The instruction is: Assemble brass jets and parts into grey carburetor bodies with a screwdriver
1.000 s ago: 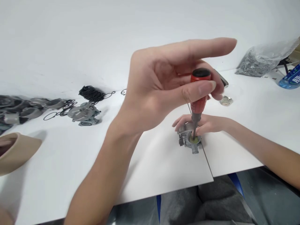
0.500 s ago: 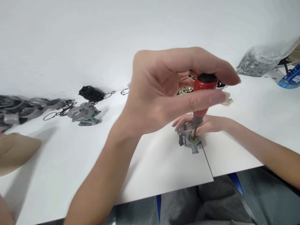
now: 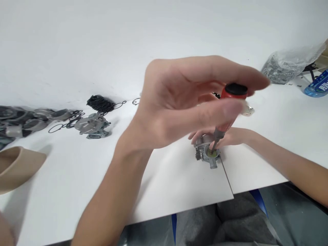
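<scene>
My left hand (image 3: 179,102) is closed around a screwdriver (image 3: 235,89) with a red handle and a black end cap. Its shaft slants down to the left, and the tip sits inside the round opening of a grey metal carburetor (image 3: 212,163), on a yellowish part. My right hand (image 3: 228,137) grips the carburetor from behind and holds it on the white table; some of its fingers are hidden behind the carburetor and the screwdriver.
Another carburetor (image 3: 93,125) stands to the left, near a bundle of black rings (image 3: 99,103) and a heap of grey parts (image 3: 30,119). A tan container (image 3: 28,167) is at the left edge. A plastic bag of small parts (image 3: 280,68) and a blue bottle (image 3: 317,87) lie right.
The screwdriver's handle has tipped to the right, and my left fingers have shifted with it. My right hand and the carburetor stay put. The tan container now shows its opening.
</scene>
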Available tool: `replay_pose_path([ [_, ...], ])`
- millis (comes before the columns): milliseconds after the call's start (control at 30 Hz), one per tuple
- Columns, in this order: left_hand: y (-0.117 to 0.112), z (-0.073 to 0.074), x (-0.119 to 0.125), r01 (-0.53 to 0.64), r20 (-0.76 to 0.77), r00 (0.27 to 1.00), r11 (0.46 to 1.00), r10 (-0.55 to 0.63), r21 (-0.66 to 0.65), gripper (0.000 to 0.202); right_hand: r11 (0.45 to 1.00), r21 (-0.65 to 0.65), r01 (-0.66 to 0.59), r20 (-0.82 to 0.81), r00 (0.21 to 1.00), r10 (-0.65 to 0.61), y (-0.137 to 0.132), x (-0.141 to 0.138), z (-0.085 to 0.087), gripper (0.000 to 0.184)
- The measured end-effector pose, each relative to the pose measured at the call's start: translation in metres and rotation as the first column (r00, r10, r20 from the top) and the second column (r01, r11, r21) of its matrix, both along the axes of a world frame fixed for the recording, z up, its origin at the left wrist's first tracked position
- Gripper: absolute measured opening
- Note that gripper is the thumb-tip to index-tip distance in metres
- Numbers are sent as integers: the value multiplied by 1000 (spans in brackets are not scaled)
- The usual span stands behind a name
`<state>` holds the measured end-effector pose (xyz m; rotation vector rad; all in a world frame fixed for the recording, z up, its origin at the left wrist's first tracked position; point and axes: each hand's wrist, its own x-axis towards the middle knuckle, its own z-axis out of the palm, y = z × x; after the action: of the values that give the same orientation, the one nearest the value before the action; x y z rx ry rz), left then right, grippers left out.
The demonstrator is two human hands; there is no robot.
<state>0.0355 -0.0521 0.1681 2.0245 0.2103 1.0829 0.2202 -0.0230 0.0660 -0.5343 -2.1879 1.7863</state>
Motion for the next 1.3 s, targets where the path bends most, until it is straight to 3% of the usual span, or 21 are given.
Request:
replay_pose_path([
  [100,0,0,0,-37,53,998,999,37,2,22,1000,-9,-2,-5,1000,2,0,0,-1,41],
  [267,0,1,-1,0,-21,1000,999,-1,-39,48,1000,-16,-8,-27,1000,8,0,0,-2,41],
  [367,-1,0,0,-22,37,999,999,23,-26,39,1000,-30,-10,-21,1000,9,1,0,-2,42],
  [500,-1,-1,0,12,9,1000,1000,-12,-10,49,1000,-5,-1,-13,1000,0,0,0,-1,41],
  [633,0,0,-1,-53,36,998,999,53,-3,28,1000,-22,-2,-17,1000,2,0,0,-1,41],
  [800,1,3,-2,-32,-42,999,998,35,60,43,1000,-7,2,-22,1000,-3,0,1,-1,40],
  [933,1,1,-1,-105,47,994,990,101,91,32,1000,-13,-3,-22,1000,3,0,2,-2,41],
  [1200,1,-2,2,-90,41,995,996,91,-15,22,1000,-21,-11,-1,1000,11,0,2,1,42],
  [1300,4,-1,4,-47,44,998,999,47,4,17,999,-33,-5,-9,1000,5,-1,1,3,42],
])
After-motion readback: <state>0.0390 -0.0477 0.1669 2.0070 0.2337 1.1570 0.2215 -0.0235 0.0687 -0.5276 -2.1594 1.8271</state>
